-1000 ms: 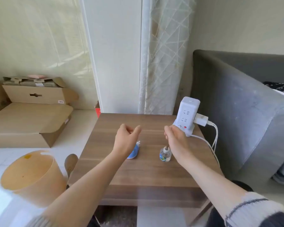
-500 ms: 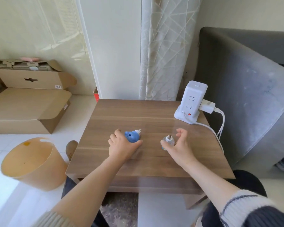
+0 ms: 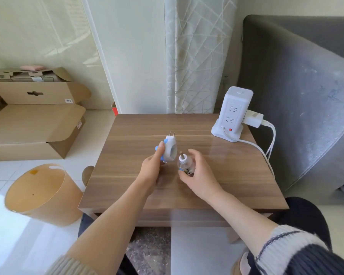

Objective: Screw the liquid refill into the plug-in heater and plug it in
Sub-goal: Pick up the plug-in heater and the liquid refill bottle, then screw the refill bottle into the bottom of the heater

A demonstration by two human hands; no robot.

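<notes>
My left hand (image 3: 151, 171) holds the white and blue plug-in heater (image 3: 169, 150) above the wooden table (image 3: 236, 175), its two prongs pointing away from me and its round opening turned to the right. My right hand (image 3: 199, 175) grips the small clear refill bottle (image 3: 184, 162) just right of the heater, with the brown wick tip tilted toward that opening. The two parts are close but apart. A white socket tower (image 3: 231, 114) stands at the table's far right corner, with a white adapter plugged into its right side.
White cables (image 3: 266, 151) run from the socket tower over the table's right edge. A grey sofa (image 3: 306, 108) stands to the right. Open cardboard boxes (image 3: 32, 124) and a tan round bin (image 3: 40, 193) sit on the floor at left. A curtain hangs behind the table.
Both hands went down to the table, took hold of the heater and the refill bottle, and lifted them. The two parts now sit side by side above the table's middle.
</notes>
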